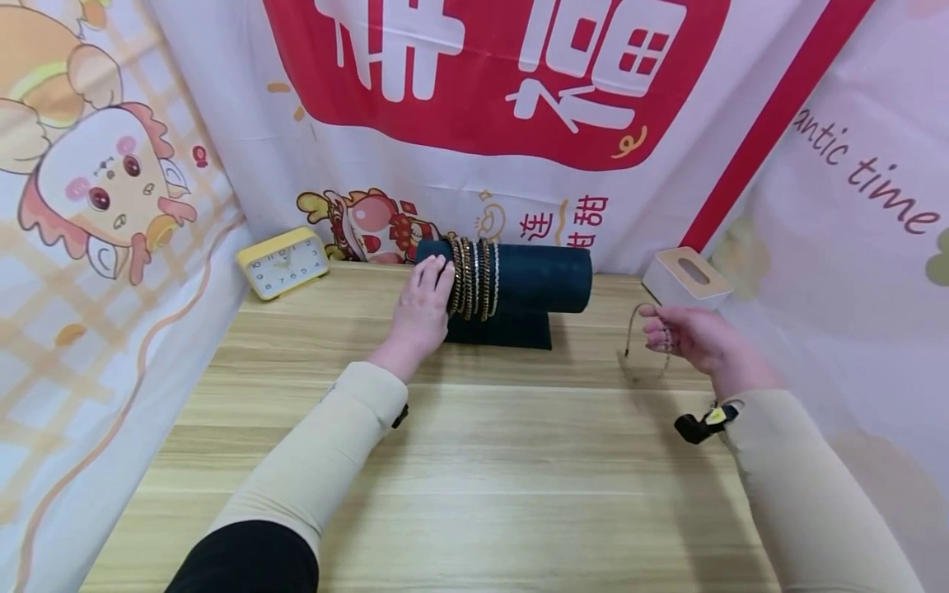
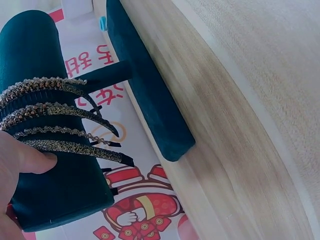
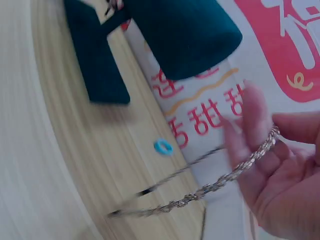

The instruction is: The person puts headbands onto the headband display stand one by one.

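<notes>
A dark teal cylinder display stand (image 1: 544, 276) on a flat base stands at the back of the table. Several beaded and glittery headbands (image 1: 474, 280) sit side by side around its left half, their dark-tipped ends (image 2: 125, 159) hanging below in the left wrist view. My left hand (image 1: 423, 309) grips the stand's left end, the thumb (image 2: 37, 161) beside the outermost headband. Away to the right of the stand, my right hand (image 1: 689, 333) holds a loose beaded headband (image 3: 220, 185) in the air, pinched near the middle of its curve, with both ends pointing away from the palm.
A yellow-framed clock (image 1: 285, 262) stands at the back left. At the back right is a white tissue box (image 1: 689, 276) with a wood-toned top. A small turquoise ring (image 3: 163, 147) lies behind the stand's right side. Printed cloth walls (image 1: 474, 140) enclose the table.
</notes>
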A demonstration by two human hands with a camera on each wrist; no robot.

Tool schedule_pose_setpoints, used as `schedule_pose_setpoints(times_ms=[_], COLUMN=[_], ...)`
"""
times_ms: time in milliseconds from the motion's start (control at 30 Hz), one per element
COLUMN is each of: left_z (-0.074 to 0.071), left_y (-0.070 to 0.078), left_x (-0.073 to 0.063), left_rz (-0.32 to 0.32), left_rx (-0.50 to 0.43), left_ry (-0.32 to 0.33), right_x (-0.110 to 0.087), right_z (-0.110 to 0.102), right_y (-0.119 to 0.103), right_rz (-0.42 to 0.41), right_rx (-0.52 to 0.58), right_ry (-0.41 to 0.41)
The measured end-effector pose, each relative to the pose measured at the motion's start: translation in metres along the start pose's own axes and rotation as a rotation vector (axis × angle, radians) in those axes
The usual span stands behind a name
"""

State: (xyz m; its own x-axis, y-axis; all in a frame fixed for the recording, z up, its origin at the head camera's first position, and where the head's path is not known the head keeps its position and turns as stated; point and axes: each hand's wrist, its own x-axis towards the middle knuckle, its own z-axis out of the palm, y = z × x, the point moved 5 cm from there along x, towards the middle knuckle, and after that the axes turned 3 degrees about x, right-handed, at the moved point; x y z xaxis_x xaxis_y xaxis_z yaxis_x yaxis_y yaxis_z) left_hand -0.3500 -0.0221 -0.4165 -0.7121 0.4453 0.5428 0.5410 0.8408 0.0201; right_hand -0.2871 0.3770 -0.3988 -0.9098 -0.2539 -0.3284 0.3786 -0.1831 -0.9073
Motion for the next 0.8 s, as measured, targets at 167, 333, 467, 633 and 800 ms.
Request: schedule_pose_setpoints(times_ms=[167,333,467,633,800], left_z=[0.001,0.002,0.001,0.000,0.001], left_y=[-0.001,-0.002,-0.003,-0.002,-0.002], left_x=[-0.001,-0.001,0.000,0.000,0.000], left_rz=[0.006,0.014,0.005,-0.003,-0.010], left_rx=[0.011,0.007,0.003,0.015,0.014], left_ry=[0.002,0.022,0.018,-0.001,-0.003], right_x=[0.010,0.019,0.026,0.034,0.042], right_z=[0.018,0.035,0.048,0.062,0.071], right_y=[-0.003,-0.006,-0.009,-0.014,-0.017], right_rz=[-0.101,-0.171,-0.269,-0.342,-0.353], right_rx=[0.238,0.327,0.386,0.460,0.484], right_ry=[-0.010,0.057,-0.027,-0.138,-0.070])
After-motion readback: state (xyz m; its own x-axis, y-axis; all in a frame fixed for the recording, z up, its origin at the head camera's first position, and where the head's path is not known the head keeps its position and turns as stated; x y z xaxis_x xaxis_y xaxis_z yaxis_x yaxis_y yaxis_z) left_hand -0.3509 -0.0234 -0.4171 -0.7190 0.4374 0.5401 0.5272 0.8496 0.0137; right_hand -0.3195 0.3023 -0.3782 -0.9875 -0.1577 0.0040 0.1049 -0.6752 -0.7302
